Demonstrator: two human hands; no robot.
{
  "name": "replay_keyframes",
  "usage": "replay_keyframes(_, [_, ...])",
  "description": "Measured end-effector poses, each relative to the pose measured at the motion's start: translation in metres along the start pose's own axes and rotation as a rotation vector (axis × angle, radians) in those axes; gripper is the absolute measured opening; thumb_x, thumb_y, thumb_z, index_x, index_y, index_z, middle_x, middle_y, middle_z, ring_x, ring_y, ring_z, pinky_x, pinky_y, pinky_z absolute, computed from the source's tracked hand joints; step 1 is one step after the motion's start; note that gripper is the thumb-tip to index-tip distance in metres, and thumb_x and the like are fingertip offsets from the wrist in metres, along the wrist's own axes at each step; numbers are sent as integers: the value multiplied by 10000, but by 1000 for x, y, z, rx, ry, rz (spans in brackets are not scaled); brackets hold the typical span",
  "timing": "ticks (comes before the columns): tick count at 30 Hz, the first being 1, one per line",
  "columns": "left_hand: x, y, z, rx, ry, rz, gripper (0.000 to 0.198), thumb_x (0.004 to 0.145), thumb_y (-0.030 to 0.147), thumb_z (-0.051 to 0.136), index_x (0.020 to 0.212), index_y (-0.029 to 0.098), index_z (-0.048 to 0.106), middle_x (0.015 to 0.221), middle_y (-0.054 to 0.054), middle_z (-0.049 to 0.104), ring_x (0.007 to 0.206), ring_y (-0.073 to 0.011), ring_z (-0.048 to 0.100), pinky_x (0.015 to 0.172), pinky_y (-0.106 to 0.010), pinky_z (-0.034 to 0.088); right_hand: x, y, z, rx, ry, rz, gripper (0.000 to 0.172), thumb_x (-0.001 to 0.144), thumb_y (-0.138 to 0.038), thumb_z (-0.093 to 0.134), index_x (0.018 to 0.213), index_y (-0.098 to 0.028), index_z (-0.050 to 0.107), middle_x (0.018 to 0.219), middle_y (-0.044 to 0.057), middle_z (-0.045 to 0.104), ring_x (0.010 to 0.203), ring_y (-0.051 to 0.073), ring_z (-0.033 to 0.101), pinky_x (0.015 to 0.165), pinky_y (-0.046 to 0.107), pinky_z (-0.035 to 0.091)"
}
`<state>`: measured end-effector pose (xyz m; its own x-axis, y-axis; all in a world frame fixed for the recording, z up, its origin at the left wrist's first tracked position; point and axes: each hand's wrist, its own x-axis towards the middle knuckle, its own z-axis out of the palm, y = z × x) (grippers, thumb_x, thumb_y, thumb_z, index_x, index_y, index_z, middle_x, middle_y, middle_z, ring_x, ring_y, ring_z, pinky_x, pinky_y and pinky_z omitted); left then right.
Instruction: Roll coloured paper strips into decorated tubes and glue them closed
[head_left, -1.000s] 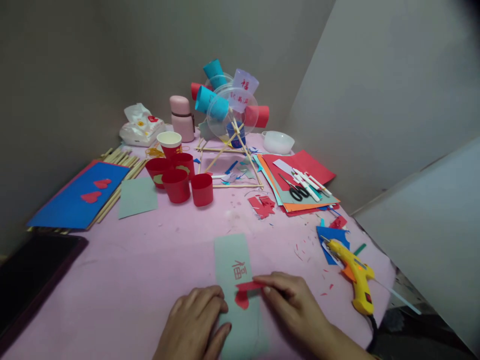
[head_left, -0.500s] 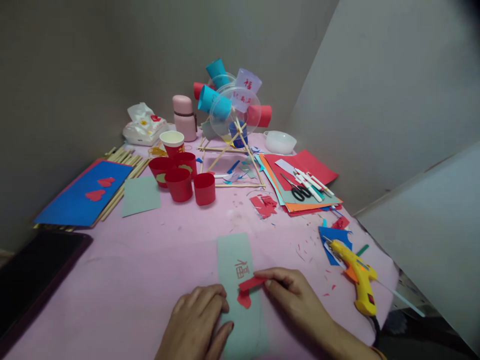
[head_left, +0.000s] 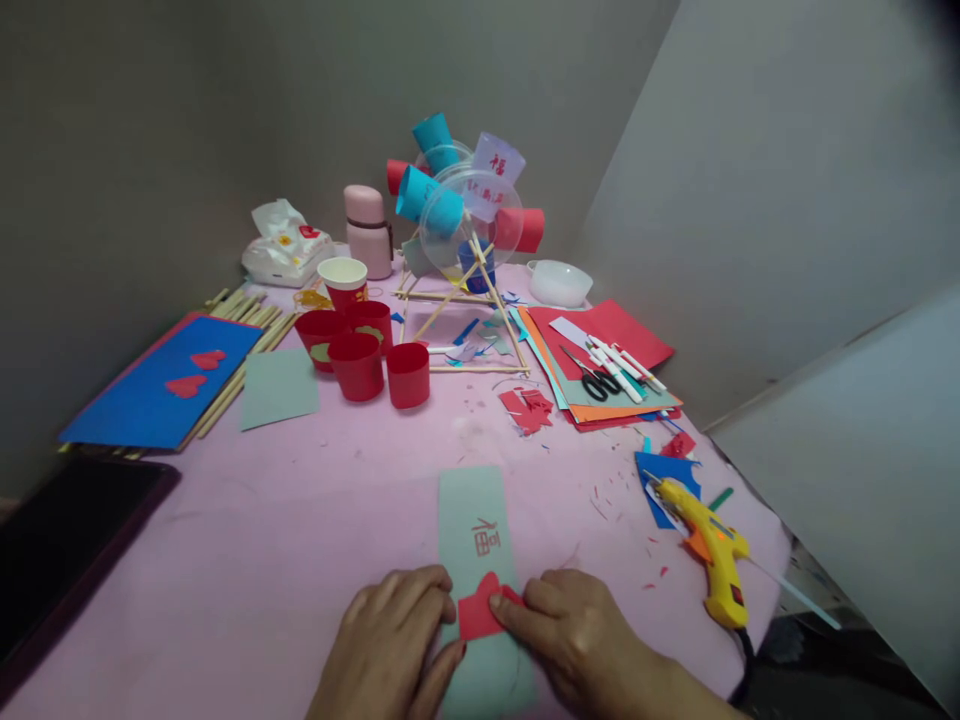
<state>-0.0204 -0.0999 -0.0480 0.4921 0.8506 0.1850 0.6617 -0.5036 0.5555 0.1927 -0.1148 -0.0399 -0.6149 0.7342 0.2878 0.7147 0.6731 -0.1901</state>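
Observation:
A pale green paper strip [head_left: 469,497] lies lengthwise on the table in front of me, with a Chinese character drawn on it in reddish lines. My left hand [head_left: 394,640] rests palm down along the strip's left edge, fingers slightly bent and thumb apart, holding nothing. On the strip, just below the character, a red paper piece [head_left: 476,615] lies with a rounded top edge. My right hand [head_left: 581,630] has its fingers on that piece's right side, pressing it against the strip; the curled fingers hide part of it.
A yellow glue gun [head_left: 712,545] lies at right beside blue scraps. Behind it, scissors [head_left: 596,380] and pens top coloured paper sheets. Several red paper rings [head_left: 356,367] stand left of centre, before a stick-framed wheel [head_left: 471,220]. A dark tablet-like slab [head_left: 75,560] lies left.
My right hand has lowered and turned the red paper, which now lies broad side up on the strip, over the small red shape. My left hand stays about where it was.

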Motion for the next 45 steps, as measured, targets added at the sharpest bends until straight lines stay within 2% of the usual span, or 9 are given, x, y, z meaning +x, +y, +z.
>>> replay_keyframes(3, [1, 0, -1, 14, -12, 3, 65, 802, 223, 562, 853, 263, 554, 963, -5, 649, 892, -226, 572, 757, -356, 406, -3, 3, -2, 162, -15, 63, 329, 818, -91, 412, 979, -144, 695, 578, 67, 633, 492, 179, 527, 469, 292, 310])
replay_keyframes(8, [3, -1, -5, 53, -50, 27, 183, 800, 246, 578, 978, 276, 549, 997, -3, 659, 885, -222, 590, 749, -352, 430, -4, 12, -7, 1009, 76, 766, 258, 802, -148, 484, 887, -177, 726, 550, 16, 634, 499, 134, 547, 481, 228, 376])
replay_keyframes(10, [4, -2, -6, 64, -63, 41, 180, 805, 256, 575, 982, 275, 547, 1002, -2, 661, 893, -223, 596, 750, -354, 440, -2, 13, -8, 1119, 82, 893, 237, 794, -163, 505, 874, -182, 727, 554, 8, 639, 505, 129, 554, 474, 213, 379])
replay_keyframes(14, [4, -5, -7, 73, -83, 83, 188, 824, 283, 556, 1012, 277, 547, 1002, -6, 667, 887, -216, 612, 736, -346, 461, 0, 6, -7, 721, 17, 502, 277, 813, -143, 471, 911, -158, 730, 714, 90, 711, 647, 173, 630, 612, 262, 446])
replay_keyframes(18, [5, -5, -7, 80, -84, 72, 175, 831, 289, 549, 1005, 270, 551, 1004, -13, 666, 896, -217, 612, 748, -348, 467, -3, 2, -8, 290, -64, 137, 333, 806, -108, 394, 870, -130, 719, 568, 89, 649, 500, 177, 561, 476, 263, 370])
replay_keyframes(25, [4, -5, -7, 71, -76, 85, 176, 828, 282, 553, 1003, 284, 539, 995, -1, 665, 892, -209, 611, 743, -338, 465, -4, 2, -9, 606, 80, 320, 333, 859, -111, 391, 958, -115, 709, 619, 78, 657, 551, 135, 593, 551, 208, 434])
replay_keyframes(31, [3, -2, -4, 73, -31, 58, 157, 812, 283, 567, 968, 273, 559, 976, -17, 667, 869, -217, 603, 739, -332, 456, 0, 0, -5, 299, -123, 126, 306, 809, -106, 399, 866, -153, 696, 601, 74, 660, 520, 172, 571, 472, 258, 348])
replay_keyframes(38, [1, -5, 0, 39, 2, 49, 177, 807, 276, 578, 981, 286, 544, 971, -1, 657, 883, -210, 592, 755, -330, 431, -1, 2, -12, 504, -15, 212, 339, 847, -94, 375, 974, -134, 687, 676, 87, 703, 578, 148, 618, 549, 222, 429])
replay_keyframes(45, [0, -2, 1, -5, 22, 11, 184, 802, 266, 581, 980, 295, 541, 981, -5, 653, 889, -222, 577, 756, -345, 419, 4, 3, -17, 526, -112, 194, 354, 823, -92, 388, 939, -184, 711, 694, 62, 714, 598, 153, 629, 557, 227, 441])
